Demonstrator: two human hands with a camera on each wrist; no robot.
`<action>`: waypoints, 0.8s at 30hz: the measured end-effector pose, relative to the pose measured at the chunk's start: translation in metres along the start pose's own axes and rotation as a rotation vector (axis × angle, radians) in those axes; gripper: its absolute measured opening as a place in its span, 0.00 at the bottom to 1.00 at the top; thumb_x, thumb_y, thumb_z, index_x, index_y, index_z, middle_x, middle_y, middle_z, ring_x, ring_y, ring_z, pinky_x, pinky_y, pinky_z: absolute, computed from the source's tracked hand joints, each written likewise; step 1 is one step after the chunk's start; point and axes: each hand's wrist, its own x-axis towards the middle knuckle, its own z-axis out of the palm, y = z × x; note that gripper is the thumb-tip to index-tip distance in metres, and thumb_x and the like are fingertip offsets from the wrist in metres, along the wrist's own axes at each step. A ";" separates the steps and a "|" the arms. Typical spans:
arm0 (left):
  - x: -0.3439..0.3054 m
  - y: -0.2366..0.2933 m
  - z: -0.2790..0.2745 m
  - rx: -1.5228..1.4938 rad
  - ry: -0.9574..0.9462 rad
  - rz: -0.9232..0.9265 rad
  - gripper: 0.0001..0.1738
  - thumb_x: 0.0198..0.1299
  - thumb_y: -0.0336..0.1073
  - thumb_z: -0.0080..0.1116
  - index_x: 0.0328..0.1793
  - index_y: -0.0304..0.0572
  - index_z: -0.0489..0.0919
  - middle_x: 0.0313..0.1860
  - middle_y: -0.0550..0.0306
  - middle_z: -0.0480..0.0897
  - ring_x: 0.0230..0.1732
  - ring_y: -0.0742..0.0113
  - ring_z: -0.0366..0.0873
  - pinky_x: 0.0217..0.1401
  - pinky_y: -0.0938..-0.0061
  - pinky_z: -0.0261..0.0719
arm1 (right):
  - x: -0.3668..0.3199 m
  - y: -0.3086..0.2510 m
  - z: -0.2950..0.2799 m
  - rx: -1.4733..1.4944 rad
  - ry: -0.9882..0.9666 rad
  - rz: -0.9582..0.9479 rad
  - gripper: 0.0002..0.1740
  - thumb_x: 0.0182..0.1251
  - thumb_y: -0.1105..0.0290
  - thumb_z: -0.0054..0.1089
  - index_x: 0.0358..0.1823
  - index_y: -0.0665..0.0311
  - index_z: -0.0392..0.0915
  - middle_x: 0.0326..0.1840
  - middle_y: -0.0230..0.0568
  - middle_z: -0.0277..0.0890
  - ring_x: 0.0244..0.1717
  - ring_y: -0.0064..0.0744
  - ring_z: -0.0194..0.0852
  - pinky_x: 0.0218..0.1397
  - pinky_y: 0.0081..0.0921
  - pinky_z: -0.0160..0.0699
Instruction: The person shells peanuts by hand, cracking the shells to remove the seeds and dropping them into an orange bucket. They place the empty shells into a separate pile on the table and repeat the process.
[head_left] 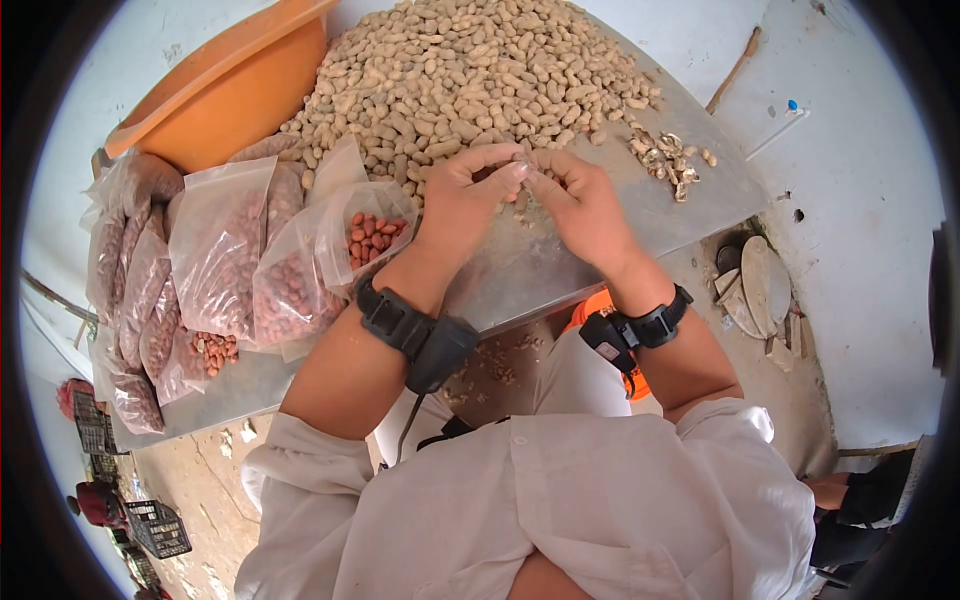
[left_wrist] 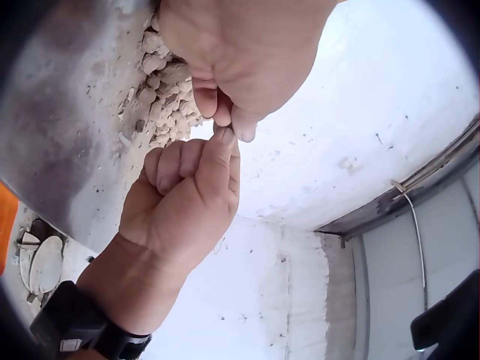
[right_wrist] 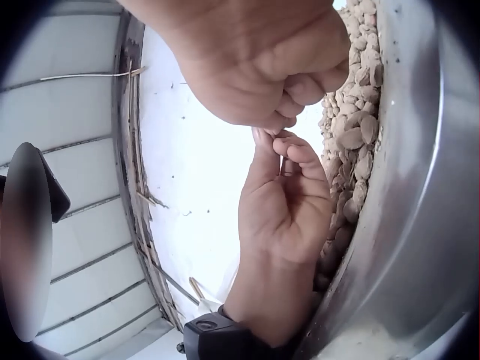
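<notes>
A: State of the hands?

B: Left hand [head_left: 462, 200] and right hand [head_left: 590, 208] meet at the fingertips, fingers bent, spacing narrow. Whether either pinches anything I cannot tell; the digits cover that spot in all three views.

A: Unshelled peanuts [head_left: 470, 80]?

B: Heaped just beyond both hands on the desk [head_left: 700, 205]. Far edge of the heap cut off by the head frame; part of its near edge lies behind the left hand.

A: Loose matter?

B: Broken shells [head_left: 665, 160] to the right of the right hand, near it. Small bits [head_left: 530, 210] between the hands, too fine to identify.

A: Left of the left hand?

B: Nearest, a plastic bag [head_left: 332, 235] with red kernels [head_left: 370, 240] showing. Farther left, more filled bags [head_left: 215, 235], contents blurred by cloudy plastic. Beyond those, an orange basin [head_left: 240, 95], cut off at the top, interior not visible.

A: Wrist views?

B: Each crops its own hand at the upper edge.
</notes>
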 end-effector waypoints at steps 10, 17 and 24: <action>-0.002 0.003 0.003 0.023 0.043 0.014 0.09 0.58 0.31 0.58 0.40 0.31 0.80 0.27 0.63 0.78 0.27 0.80 0.70 0.29 0.86 0.68 | -0.001 0.007 0.006 0.027 0.052 0.093 0.07 0.60 0.71 0.57 0.27 0.67 0.75 0.21 0.28 0.72 0.22 0.14 0.60 0.24 0.16 0.61; -0.003 0.001 0.004 -0.147 0.082 -0.063 0.09 0.58 0.30 0.57 0.41 0.31 0.81 0.28 0.62 0.79 0.27 0.80 0.70 0.29 0.86 0.68 | -0.005 0.000 0.016 0.567 0.103 0.287 0.06 0.63 0.73 0.54 0.29 0.67 0.75 0.20 0.31 0.70 0.20 0.14 0.59 0.20 0.13 0.55; -0.005 0.002 0.007 0.000 0.084 0.034 0.11 0.59 0.29 0.55 0.46 0.32 0.79 0.34 0.59 0.79 0.33 0.77 0.72 0.37 0.84 0.72 | -0.005 0.000 0.027 1.107 0.150 0.380 0.07 0.68 0.70 0.47 0.35 0.66 0.72 0.22 0.33 0.69 0.16 0.18 0.55 0.17 0.14 0.51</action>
